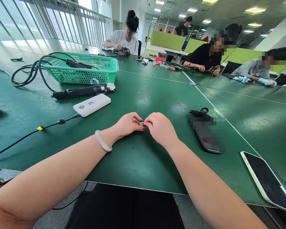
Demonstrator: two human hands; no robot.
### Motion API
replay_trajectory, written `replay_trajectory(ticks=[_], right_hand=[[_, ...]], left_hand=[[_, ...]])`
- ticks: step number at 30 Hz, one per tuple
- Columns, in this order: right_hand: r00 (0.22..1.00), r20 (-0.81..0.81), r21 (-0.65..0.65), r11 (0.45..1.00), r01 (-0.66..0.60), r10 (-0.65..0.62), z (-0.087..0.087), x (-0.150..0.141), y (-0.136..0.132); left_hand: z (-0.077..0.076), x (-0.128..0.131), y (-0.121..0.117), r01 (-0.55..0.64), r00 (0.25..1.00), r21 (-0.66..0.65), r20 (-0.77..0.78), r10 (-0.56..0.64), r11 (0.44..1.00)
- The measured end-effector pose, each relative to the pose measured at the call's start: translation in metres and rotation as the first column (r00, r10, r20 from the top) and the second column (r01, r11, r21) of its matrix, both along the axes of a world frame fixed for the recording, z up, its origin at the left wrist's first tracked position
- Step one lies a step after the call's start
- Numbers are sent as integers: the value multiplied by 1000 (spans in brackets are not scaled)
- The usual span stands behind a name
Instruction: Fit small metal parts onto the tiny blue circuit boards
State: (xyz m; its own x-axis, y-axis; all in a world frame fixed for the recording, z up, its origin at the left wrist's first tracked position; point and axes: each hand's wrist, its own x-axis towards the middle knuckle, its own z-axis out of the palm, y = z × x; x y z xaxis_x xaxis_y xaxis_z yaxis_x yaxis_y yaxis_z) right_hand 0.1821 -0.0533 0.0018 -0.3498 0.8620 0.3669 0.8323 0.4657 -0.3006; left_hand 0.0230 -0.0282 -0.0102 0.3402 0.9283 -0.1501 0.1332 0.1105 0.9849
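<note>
Near the middle of the green table point(143, 159), my left hand point(128, 125) pinches a small dark-and-silver part point(140, 123) between thumb and fingers. What kind of part it is, I cannot make out at this size. From the other side my right hand point(160, 127) closes its thumb and forefinger on the right end of that part. The fingertips of both hands almost meet and hide much of it. A pale bangle point(103, 141) circles my left wrist.
Left of my hands lie a white power bank point(92, 105) with a black cable, a black rod-shaped device point(78, 92) and a green basket point(85, 74). On the right are a dark phone point(207, 136), a black hair claw point(200, 113) and a white-edged phone point(267, 178). Several people sit beyond.
</note>
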Motion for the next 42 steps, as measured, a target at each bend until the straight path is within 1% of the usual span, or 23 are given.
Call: replay_trajectory(ticks=[4, 14, 22, 31, 38, 42], right_hand=[[999, 33, -2, 1000, 20, -20, 0, -1, 1], [998, -24, -26, 998, 55, -56, 3, -1, -1], [998, -23, -25, 998, 63, -63, 4, -1, -1], [998, -19, -8, 998, 58, -58, 3, -2, -2], [994, -92, -23, 998, 65, -67, 5, 2, -1], [988, -142, -75, 996, 47, -58, 4, 9, -1]], left_hand=[[-1, 0, 0, 9, 1000, -8, 19, -9, 1000], [1, 0, 0, -5, 998, -38, 58, 7, 999], [0, -1, 1, 3, 995, -44, 101, 1, 999], [0, -1, 1, 12, 997, -35, 75, -9, 999], [1, -1, 0, 7, 992, -47, 130, -1, 999], [1, -1, 1, 12, 985, -76, 170, 2, 997]])
